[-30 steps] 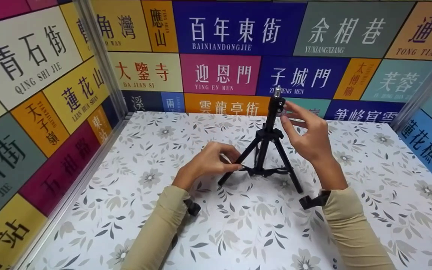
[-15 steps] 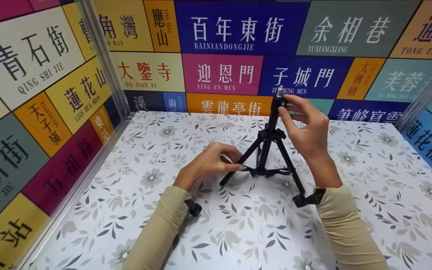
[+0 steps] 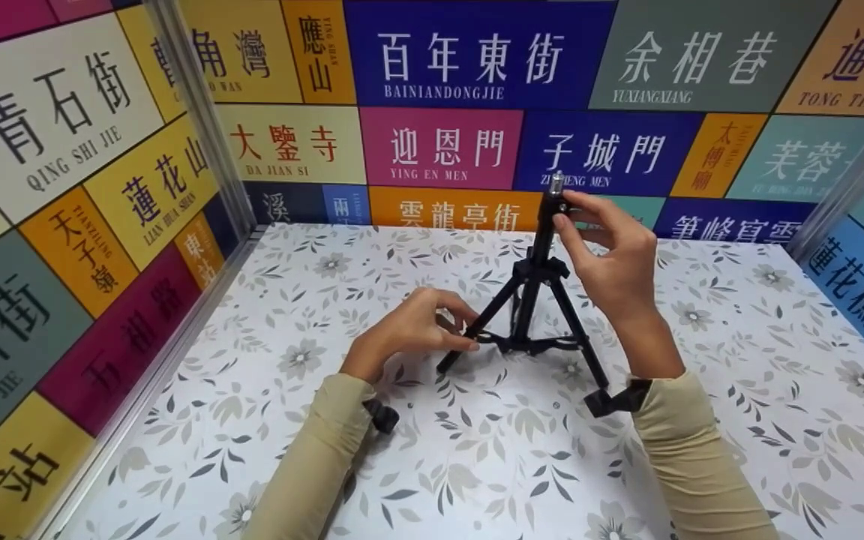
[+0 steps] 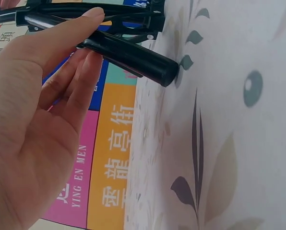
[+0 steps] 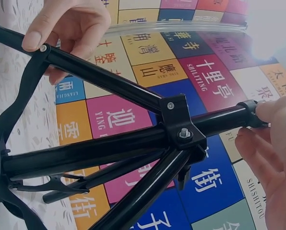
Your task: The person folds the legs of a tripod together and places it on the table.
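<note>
A small black tripod [image 3: 528, 300] stands on the table with its legs spread. Its upright column ends in a silver screw tip [image 3: 556, 184]. My left hand [image 3: 413, 326] pinches the left leg [image 4: 133, 57] low down, thumb on one side and fingers on the other, as the left wrist view shows. Up at the top of the column, my right hand [image 3: 616, 259] pinches the collar [image 5: 249, 112] just below the tip between thumb and fingers. Those fingers partly cover the collar and its knob.
The table [image 3: 477, 465] has a white cover with grey leaves and flowers. Panels of coloured street signs [image 3: 439, 146] rise behind it and at both sides. A metal corner post [image 3: 211, 142] stands at the back left. Black straps with small mounts [image 3: 616, 401] sit at the wrists.
My right hand has moved up and left from beside the column and now pinches its top. My left hand has shifted slightly down along the leg. The tripod stays nearly in place.
</note>
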`<state>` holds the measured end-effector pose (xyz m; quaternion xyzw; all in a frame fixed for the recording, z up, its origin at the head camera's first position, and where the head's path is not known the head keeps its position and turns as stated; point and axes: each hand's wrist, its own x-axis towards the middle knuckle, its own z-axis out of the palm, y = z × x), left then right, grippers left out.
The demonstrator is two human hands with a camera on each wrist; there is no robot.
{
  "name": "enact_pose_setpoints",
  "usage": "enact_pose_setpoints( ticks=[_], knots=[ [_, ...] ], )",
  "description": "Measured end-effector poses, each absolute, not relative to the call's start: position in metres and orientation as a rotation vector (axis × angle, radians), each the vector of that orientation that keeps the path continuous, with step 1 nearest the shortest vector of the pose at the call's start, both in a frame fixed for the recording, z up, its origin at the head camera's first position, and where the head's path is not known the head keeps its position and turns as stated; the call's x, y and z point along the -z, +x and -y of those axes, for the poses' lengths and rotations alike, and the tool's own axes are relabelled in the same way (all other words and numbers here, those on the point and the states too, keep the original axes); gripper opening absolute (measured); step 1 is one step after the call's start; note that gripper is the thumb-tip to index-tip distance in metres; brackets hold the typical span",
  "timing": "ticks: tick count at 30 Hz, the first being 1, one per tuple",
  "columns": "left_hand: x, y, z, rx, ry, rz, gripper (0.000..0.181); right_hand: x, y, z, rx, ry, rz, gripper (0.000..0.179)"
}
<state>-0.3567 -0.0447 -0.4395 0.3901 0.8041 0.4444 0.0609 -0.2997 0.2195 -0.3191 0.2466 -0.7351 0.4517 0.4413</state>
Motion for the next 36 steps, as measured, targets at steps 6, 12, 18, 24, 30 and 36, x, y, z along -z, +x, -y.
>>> enact_pose_setpoints(
  ticks=[6,12,18,24,30,36],
  knots=[
    [0.441,-0.356,0.045,-1.395,1.229,-2.403,0.031,0.311,-0.289,-0.21,-1.174,0.622,1.812,0.031],
    [0.441,-0.354,0.044,-1.432,1.245,-2.391,0.029,0.312,-0.289,-0.207,-1.195,0.637,1.791,0.032],
    [0.442,-0.355,0.042,-1.468,1.243,-2.361,0.028,0.313,-0.289,-0.208,-1.208,0.61,1.794,0.031],
    [0.441,-0.356,0.04,-1.47,1.266,-2.362,0.027,0.314,-0.29,-0.21,-1.207,0.593,1.803,0.03],
    [0.439,-0.355,0.037,-1.44,1.288,-2.398,0.025,0.312,-0.288,-0.21,-1.194,0.594,1.789,0.028],
    [0.437,-0.354,0.035,-1.418,1.302,-2.421,0.026,0.311,-0.287,-0.21,-1.181,0.617,1.778,0.028]
  ],
)
